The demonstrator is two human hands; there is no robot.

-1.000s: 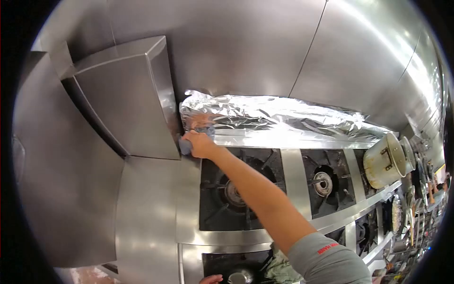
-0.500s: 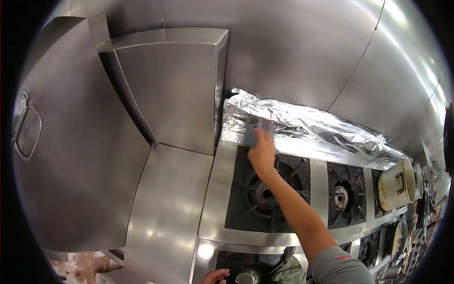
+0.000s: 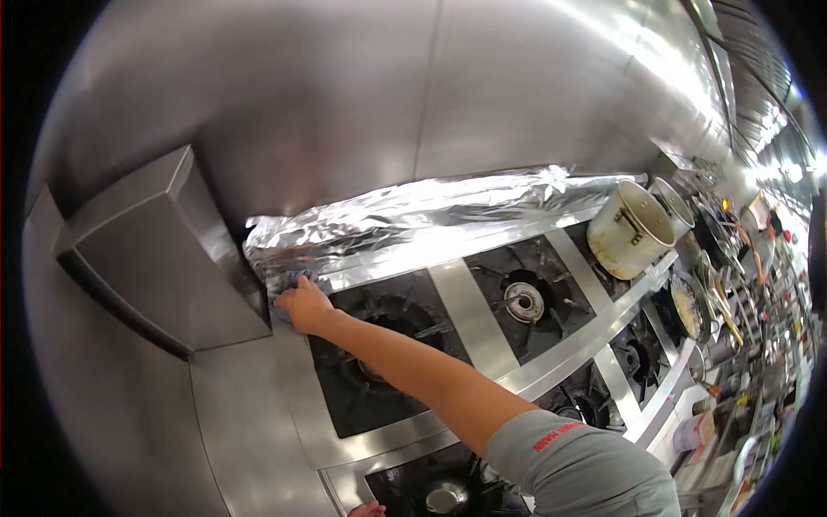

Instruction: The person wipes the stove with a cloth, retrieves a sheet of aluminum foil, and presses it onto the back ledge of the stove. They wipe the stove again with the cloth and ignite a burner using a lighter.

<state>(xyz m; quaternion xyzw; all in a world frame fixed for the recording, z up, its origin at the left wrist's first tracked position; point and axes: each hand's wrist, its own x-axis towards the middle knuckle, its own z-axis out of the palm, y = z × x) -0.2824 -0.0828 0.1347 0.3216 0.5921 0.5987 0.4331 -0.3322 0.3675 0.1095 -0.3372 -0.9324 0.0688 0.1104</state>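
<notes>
My right hand (image 3: 303,307) is closed on a dark grey cloth (image 3: 320,285), which it presses down at the left end of the foil-covered ledge (image 3: 405,220), close to the steel box-shaped housing (image 3: 151,258). Below the forearm lies the large back-left burner (image 3: 392,319) with its black grate. At the bottom edge only the fingertips of my left hand (image 3: 369,510) show, beside the front-left burner (image 3: 445,497); they look loosely apart and hold nothing that I can see. My sleeve partly hides a green rag (image 3: 491,474) by that front burner.
Two tall pots, the nearer one a worn metal pot (image 3: 631,231), stand at the right end of the range. A pan with food (image 3: 687,310) sits in front of them. Another burner (image 3: 524,302) lies mid-range. Steel wall panels (image 3: 345,103) rise behind.
My view has swung to the right, bringing more of the range and kitchen into sight. Along the foil, my right hand has moved left with the cloth to the corner by the steel housing.
</notes>
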